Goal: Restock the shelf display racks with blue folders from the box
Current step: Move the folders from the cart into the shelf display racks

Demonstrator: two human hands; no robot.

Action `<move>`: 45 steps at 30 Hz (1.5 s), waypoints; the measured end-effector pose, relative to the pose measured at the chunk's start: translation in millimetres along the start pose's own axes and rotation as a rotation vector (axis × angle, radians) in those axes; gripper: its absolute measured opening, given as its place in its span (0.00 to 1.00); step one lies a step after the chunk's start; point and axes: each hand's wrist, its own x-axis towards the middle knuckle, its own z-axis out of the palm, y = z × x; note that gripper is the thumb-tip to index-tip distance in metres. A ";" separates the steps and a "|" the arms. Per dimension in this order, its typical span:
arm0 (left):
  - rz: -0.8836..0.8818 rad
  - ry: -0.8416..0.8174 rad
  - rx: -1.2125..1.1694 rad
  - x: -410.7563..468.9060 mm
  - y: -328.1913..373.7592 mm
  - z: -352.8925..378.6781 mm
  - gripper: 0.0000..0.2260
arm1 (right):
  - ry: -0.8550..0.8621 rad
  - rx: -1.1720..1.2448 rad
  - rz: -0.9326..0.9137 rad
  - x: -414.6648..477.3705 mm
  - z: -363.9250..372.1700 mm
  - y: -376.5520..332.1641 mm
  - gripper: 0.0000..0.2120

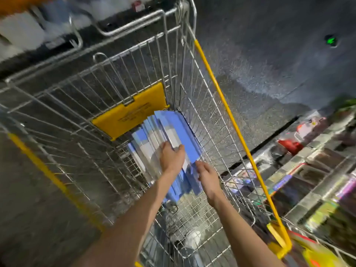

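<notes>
Several blue folders (178, 128) stand on edge in a row at the bottom of a wire shopping trolley (81, 105). My left hand (171, 158) reaches down into the trolley and rests on top of the row, fingers spread over the folder edges and thumb against the rightmost blue folder. My right hand (207, 175) is lower at the near end of the row, its fingertips touching the edge of that same folder. Whether either hand has a firm grip is not clear because of blur.
The trolley has yellow rim strips (227, 108) and a yellow plastic flap (133, 110) at its far end. Display racks (317, 170) with colourful stationery stand at the right. Dark speckled floor (269, 54) lies beyond, and a shelf with pale goods (25, 31) is at upper left.
</notes>
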 end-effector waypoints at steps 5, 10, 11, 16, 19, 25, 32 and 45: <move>-0.026 0.052 -0.110 6.9 7.1 4.8 0.33 | -0.006 -0.068 -0.021 10.6 9.1 2.8 0.13; 0.043 0.032 -0.079 12.6 2.1 3.5 0.31 | 0.026 -0.369 -0.223 36.8 13.8 2.5 0.12; 0.048 0.029 -0.078 14.9 -0.2 2.3 0.30 | 0.017 -0.408 -0.239 43.5 14.3 3.2 0.15; 0.009 0.040 -0.155 23.3 -11.2 -7.8 0.26 | -0.087 -0.543 -0.325 61.9 19.0 6.4 0.31; 0.024 -0.003 -0.225 24.2 -13.2 -13.4 0.22 | -0.071 -0.464 -0.370 65.8 23.6 -1.1 0.36; 0.115 -0.056 -0.131 25.6 -18.2 -30.6 0.20 | 0.140 -0.517 -0.546 73.5 7.0 -16.4 0.13; 0.250 -0.080 -0.036 26.4 -14.5 -29.4 0.29 | 0.115 -0.645 -0.501 87.6 -10.1 -24.8 0.08; 0.098 -0.115 -0.377 15.3 26.9 -12.6 0.24 | 0.060 -0.590 -0.504 68.6 8.5 -10.0 0.17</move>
